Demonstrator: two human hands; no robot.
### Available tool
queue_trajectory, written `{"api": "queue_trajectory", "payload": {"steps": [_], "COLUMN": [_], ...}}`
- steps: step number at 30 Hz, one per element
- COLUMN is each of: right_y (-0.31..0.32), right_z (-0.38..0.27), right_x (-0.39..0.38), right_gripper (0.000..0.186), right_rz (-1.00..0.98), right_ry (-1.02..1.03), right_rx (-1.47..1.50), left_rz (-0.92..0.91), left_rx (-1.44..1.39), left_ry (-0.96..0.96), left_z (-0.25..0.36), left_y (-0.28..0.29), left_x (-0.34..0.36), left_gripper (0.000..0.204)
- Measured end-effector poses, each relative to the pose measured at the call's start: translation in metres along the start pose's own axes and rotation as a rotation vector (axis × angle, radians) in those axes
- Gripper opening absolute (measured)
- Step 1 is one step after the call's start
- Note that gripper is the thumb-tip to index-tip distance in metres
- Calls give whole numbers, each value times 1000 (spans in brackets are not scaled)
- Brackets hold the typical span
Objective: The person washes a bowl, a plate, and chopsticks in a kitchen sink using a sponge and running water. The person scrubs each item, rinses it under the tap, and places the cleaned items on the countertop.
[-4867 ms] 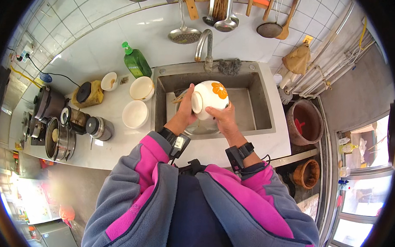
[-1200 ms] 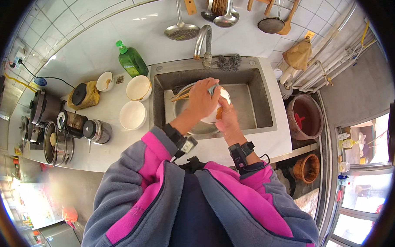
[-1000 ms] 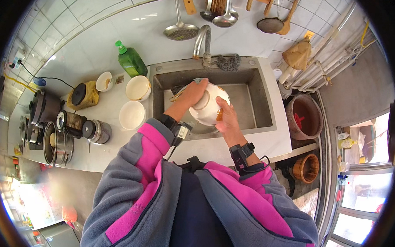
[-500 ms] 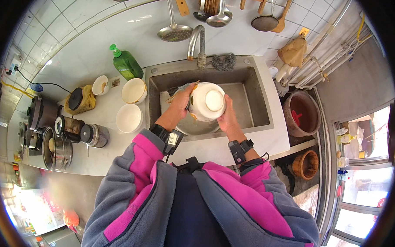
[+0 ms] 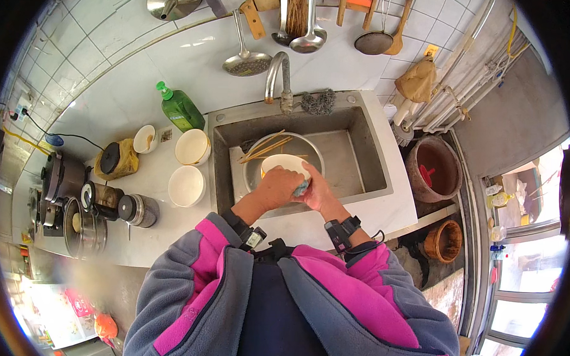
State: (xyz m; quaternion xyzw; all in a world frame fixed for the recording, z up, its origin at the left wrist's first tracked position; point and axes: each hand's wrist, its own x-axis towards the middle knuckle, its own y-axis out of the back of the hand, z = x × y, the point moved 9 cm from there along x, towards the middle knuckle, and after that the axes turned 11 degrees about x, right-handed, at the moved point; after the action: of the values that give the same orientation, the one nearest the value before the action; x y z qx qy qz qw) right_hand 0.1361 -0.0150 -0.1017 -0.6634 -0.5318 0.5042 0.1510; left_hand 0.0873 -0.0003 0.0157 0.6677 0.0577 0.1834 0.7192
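Observation:
A white bowl (image 5: 285,162) is held tilted over the near side of a round metal basin (image 5: 320,155) in the sink. My right hand (image 5: 321,193) grips the bowl's right side. My left hand (image 5: 276,188) is closed at its near side, knuckles up, with a bit of blue cloth (image 5: 302,187) bunched at its fingertips between the hands. Much of the bowl's near side is hidden behind my hands. Several chopsticks (image 5: 267,147) lean across the basin's far left rim.
Two white bowls, a farther one (image 5: 192,147) and a nearer one (image 5: 187,186), stand left of the sink (image 5: 374,150). Behind them are a small bowl (image 5: 146,139) and a green pump bottle (image 5: 182,110). The faucet (image 5: 277,74) arches over the sink's back edge, beside a steel scourer (image 5: 319,102).
The bowl has turned from bottom up to opening up and come nearer to me. My left hand has moved from its left side to its near side. The chopsticks and basin show more.

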Motion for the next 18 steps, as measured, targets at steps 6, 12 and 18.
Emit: {"api": "queue_trajectory", "payload": {"steps": [6,12,18], "right_y": [39,38,13], "right_z": [23,1,-4], "right_x": [20,3,-4], "right_gripper": [39,39,44], "right_rz": [93,222,164], "right_ry": [5,225,235], "right_rx": [205,-63,-79], "left_rz": [-141,-83,-269], "left_rx": [-7,93,1], "left_ry": [86,207,303], "left_z": [-1,-18,-11], "left_y": [-25,-18,-23], "left_x": [-14,-30,-35], "left_gripper": [29,61,65]}}
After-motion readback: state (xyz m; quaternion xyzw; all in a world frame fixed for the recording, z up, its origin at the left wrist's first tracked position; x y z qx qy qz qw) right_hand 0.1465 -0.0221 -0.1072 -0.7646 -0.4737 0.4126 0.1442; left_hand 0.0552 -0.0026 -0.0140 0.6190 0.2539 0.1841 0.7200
